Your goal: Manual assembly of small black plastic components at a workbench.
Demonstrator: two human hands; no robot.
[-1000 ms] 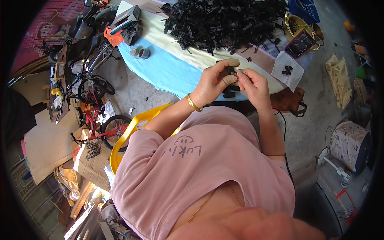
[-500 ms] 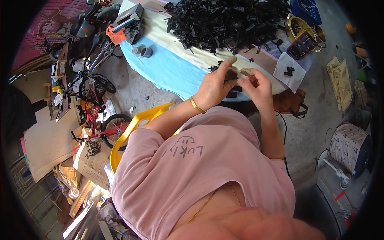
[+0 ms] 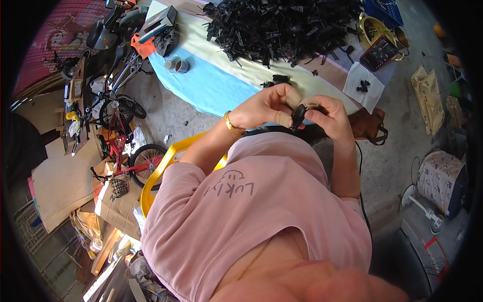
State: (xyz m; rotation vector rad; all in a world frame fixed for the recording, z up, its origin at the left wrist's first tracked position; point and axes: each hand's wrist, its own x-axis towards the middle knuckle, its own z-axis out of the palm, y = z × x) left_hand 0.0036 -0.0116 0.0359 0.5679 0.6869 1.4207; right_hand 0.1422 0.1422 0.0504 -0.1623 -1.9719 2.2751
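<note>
Between my two hands is a small black plastic part [image 3: 298, 119], held close to my body at the table's near edge. My left hand [image 3: 264, 106] pinches it from the left, with beige coverings on the thumb and a fingertip. My right hand [image 3: 329, 117] grips its other side with thumb and bent fingers. The fingers cover much of the part, so its exact kind cannot be made out. Just beyond my left hand lie a few black pieces [image 3: 279, 79] on the cloth. A large heap of similar black parts [image 3: 282, 32] covers the table's far side.
On the striped tablecloth [image 3: 211, 90] stand two cups [image 3: 181, 66] at left. At right, a phone [image 3: 380, 53] leans by a brass-coloured bowl [image 3: 371, 25], near white paper [image 3: 354, 83] bearing small black pieces. A yellow chair [image 3: 147, 194] and a red bicycle [image 3: 118, 151] are at left.
Both hands have come nearer my body, and the black part between them now shows more plainly. My left hand has moved away from the black pieces on the cloth.
</note>
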